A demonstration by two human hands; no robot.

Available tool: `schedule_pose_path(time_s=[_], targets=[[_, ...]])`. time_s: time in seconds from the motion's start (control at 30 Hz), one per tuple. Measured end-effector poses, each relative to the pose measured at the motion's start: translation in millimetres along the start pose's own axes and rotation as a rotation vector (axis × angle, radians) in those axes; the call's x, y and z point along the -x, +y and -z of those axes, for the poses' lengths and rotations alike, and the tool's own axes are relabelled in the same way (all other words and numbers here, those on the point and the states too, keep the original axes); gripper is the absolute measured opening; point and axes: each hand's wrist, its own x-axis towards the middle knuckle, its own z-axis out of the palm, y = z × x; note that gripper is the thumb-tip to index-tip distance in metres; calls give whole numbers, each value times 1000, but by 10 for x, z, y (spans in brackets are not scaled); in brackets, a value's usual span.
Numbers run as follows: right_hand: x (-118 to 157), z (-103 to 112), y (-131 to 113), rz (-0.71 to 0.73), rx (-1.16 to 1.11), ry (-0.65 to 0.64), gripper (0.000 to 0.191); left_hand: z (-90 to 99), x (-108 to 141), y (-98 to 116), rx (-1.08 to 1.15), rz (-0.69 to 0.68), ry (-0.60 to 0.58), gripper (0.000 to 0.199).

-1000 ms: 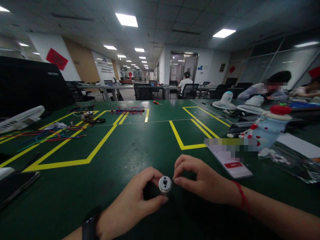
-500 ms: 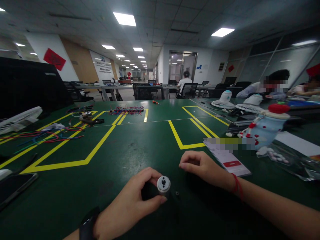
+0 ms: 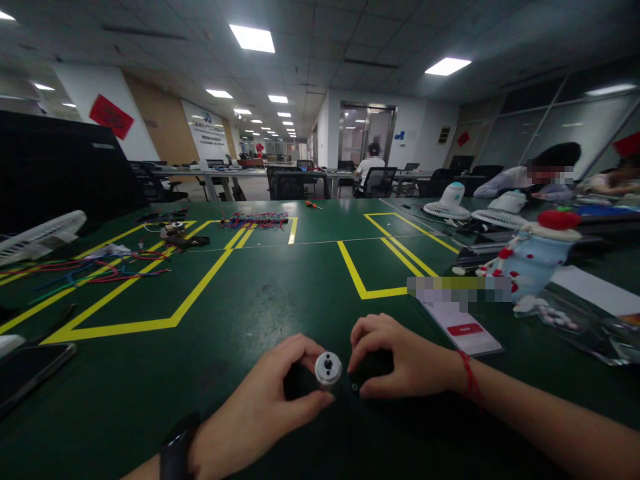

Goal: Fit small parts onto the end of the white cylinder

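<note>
A small silver metal cylinder (image 3: 329,371) stands upright on the green table, a dark centre hole and smaller holes in its round top. My left hand (image 3: 267,393) grips its side between thumb and fingers. Just right of the cylinder lies a tiny dark ring-shaped part (image 3: 355,387). Around that part my right hand (image 3: 400,357) holds its thumb and index finger apart, the thumb tip close beside it. A gap shows between these fingertips, with nothing held.
A phone (image 3: 463,320) lies beyond my right wrist, with a blue cup-like object (image 3: 537,260) with a red top farther right. Loose wires (image 3: 110,267) spread over the left side. A dark phone (image 3: 35,373) lies at the left edge. A screwdriver (image 3: 314,205) is at the far edge.
My right hand has come down and nearer to the tiny part, its thumb and index finger spreading around it. My left hand and the metal cylinder have stayed in place.
</note>
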Motion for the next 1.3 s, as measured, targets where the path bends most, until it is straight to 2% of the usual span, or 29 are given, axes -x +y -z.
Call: schedule_pose_path(time_s=[0.07,0.2,0.27,0.4,0.6,0.77,0.87,1.0,1.3], targets=[[-10,-47,-81,15,-34,15,15,-3,-5,-9,-4,-6,6,19],[-83,-112,-213,-39,-219,261,11,-6,-10,-24,-9,-16,10,19],[-129,-130,-293,-30,-246,344,10,-8,-8,-25,-17,-17,4,17],[-180,-162,-423,9,-210,321,11,-14,-1,-21,-18,-32,4,16],[-181,-175,-447,-34,-244,346,7,-14,3,-35,-14,-18,-3,18],[-174,-156,-469,-31,-197,251,10,-16,9,-43,-23,-30,1,17],[-177,-139,-424,-64,-248,299,15,-9,8,-26,-22,-23,-6,17],[-182,-114,-247,-239,-347,373,20,4,5,-9,-9,-7,-3,19],[-106,-54,178,-418,-148,414,16,-3,-9,-27,24,5,-21,20]])
